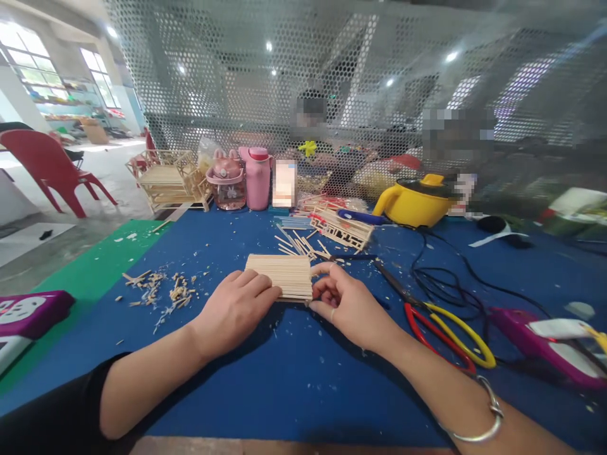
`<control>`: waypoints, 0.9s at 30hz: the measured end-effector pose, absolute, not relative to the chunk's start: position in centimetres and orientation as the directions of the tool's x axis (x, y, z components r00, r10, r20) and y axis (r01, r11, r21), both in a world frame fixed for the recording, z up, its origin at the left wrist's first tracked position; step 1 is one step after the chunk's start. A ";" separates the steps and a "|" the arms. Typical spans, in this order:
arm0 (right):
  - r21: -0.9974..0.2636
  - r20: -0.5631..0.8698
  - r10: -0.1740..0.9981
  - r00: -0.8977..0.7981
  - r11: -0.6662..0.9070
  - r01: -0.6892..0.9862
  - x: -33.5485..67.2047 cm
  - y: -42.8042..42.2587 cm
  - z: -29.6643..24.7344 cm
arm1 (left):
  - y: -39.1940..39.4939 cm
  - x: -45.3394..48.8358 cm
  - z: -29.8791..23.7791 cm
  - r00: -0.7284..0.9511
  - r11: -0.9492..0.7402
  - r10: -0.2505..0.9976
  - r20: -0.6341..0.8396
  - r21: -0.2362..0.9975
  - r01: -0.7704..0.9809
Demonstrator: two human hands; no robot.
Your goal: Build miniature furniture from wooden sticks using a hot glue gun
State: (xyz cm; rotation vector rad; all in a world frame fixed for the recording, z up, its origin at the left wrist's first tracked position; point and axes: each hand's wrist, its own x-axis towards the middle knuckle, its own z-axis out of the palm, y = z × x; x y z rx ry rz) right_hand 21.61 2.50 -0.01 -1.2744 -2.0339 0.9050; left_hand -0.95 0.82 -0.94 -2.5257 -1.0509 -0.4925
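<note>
A small flat panel of thin wooden sticks point(284, 268), laid side by side, is between my two hands above the blue table mat. My left hand point(237, 306) grips its left part, with the fingers lying over the top and the thumb hidden. At the right edge, my right hand point(348, 306) has its forefinger and thumb curled against the panel's corners, with the other fingers folded in. Loose sticks point(298, 243) lie just behind the panel. Pliers with red and yellow handles point(448, 332) rest to the right of my right hand.
Broken stick bits point(161, 291) litter the mat at left. Toward the back stand a stick-built model point(168, 180), a pink bottle point(258, 180), a clear pink-lidded bottle point(230, 186) and a yellow pot point(420, 202). Black cable point(439, 284) winds at right. Mesh screen behind; people beyond.
</note>
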 end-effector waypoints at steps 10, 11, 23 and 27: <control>-0.601 0.150 0.895 -0.420 0.420 0.680 23.3 3.4 0.2 | 0.8 -0.9 -1.6 0.698 -0.698 0.557 0.449 -0.203 0.687; -0.554 0.161 0.909 -0.385 0.406 0.727 23.8 3.9 0.5 | 0.7 -0.8 -1.5 0.702 -0.705 0.556 0.446 -0.194 0.682; -0.074 0.049 0.939 -0.340 0.343 0.937 19.7 16.2 2.6 | 0.7 -1.0 -0.6 0.533 -0.799 0.530 0.659 0.178 0.574; 0.061 0.067 0.953 -0.296 0.293 0.954 16.2 19.7 2.0 | 2.0 -3.0 -0.4 0.266 -0.690 0.608 0.748 0.332 0.644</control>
